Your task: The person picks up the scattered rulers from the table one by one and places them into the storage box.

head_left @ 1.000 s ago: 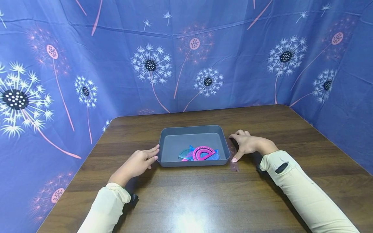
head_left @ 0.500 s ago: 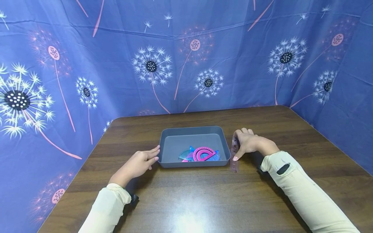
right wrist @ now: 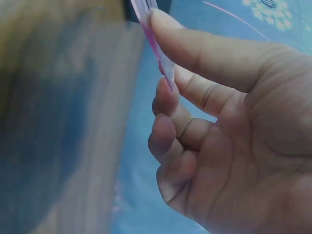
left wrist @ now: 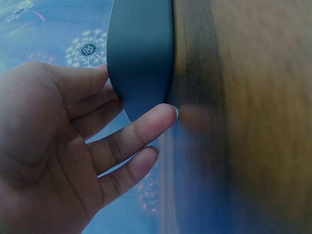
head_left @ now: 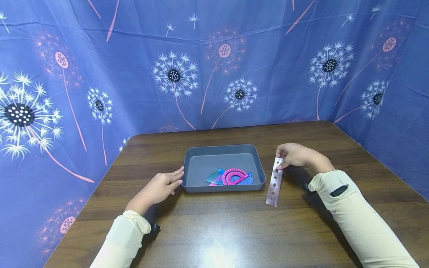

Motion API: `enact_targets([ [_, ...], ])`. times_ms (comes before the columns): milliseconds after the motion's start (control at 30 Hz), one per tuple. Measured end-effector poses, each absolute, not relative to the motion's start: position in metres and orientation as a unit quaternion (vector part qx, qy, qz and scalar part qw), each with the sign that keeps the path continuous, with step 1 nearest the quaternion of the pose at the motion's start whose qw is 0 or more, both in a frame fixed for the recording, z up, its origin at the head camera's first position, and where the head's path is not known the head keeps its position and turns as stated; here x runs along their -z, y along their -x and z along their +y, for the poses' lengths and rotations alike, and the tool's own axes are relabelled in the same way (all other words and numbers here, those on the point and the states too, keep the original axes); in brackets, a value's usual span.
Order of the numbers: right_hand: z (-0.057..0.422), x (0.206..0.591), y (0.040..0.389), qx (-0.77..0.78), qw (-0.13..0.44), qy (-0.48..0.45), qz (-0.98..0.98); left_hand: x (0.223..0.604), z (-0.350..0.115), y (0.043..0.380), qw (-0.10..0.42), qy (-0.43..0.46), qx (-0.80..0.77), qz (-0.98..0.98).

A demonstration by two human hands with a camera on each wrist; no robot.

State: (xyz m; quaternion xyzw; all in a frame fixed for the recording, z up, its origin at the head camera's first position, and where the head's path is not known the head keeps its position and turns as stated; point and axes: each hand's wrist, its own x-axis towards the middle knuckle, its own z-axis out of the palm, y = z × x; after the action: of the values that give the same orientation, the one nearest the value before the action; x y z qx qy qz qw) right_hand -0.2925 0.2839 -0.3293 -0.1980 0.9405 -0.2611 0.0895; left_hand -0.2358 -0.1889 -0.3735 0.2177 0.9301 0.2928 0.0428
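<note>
My right hand [head_left: 298,154] pinches the upper end of a clear pinkish ruler [head_left: 274,190] with shaped cut-outs, between thumb and fingers. The ruler slants down toward me, right of a grey tray [head_left: 218,188]. In the right wrist view the ruler [right wrist: 151,36] shows edge-on under the thumb. My left hand [head_left: 160,188] touches the tray's left side with fairly straight fingers. Close up in the left wrist view, thumb and fingertips meet the tray's corner [left wrist: 141,48], while two fingers extend apart. Inside the tray lie a pink protractor [head_left: 225,176] and blue clear pieces [head_left: 248,181], partly overlapped.
A brown wood-grain table [head_left: 187,230] bears the tray, with a bright light reflection near its front. Behind and at both sides hangs a blue cloth [head_left: 134,74] printed with dandelions.
The ruler lay flat beside the tray; my right hand has gripped it by its far end, lifted that end and drawn it rightward. My left hand and the tray stay put.
</note>
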Motion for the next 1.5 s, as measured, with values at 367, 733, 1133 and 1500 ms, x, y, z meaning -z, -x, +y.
enact_targets([
  [367, 0.292, 0.282, 0.27, 0.225, 0.04, 0.215, 0.949, 0.374, -0.19, 0.237, 0.04, -0.222, -0.29, 0.93],
  [733, 0.29, 0.245, 0.24, 0.173, -0.076, 0.189, 0.964, 0.375, -0.191, 0.237, 0.038, -0.225, -0.293, 0.929],
  [1133, 0.247, 0.26, 0.242, 0.191, -0.319, 0.24, 0.897, 0.375, -0.19, 0.237, 0.039, -0.22, -0.291, 0.93],
  [1500, 0.204, 0.301, 0.253, 0.23, -0.346, 0.346, 0.841, 0.374, -0.19, 0.234, 0.039, -0.221, -0.288, 0.931],
])
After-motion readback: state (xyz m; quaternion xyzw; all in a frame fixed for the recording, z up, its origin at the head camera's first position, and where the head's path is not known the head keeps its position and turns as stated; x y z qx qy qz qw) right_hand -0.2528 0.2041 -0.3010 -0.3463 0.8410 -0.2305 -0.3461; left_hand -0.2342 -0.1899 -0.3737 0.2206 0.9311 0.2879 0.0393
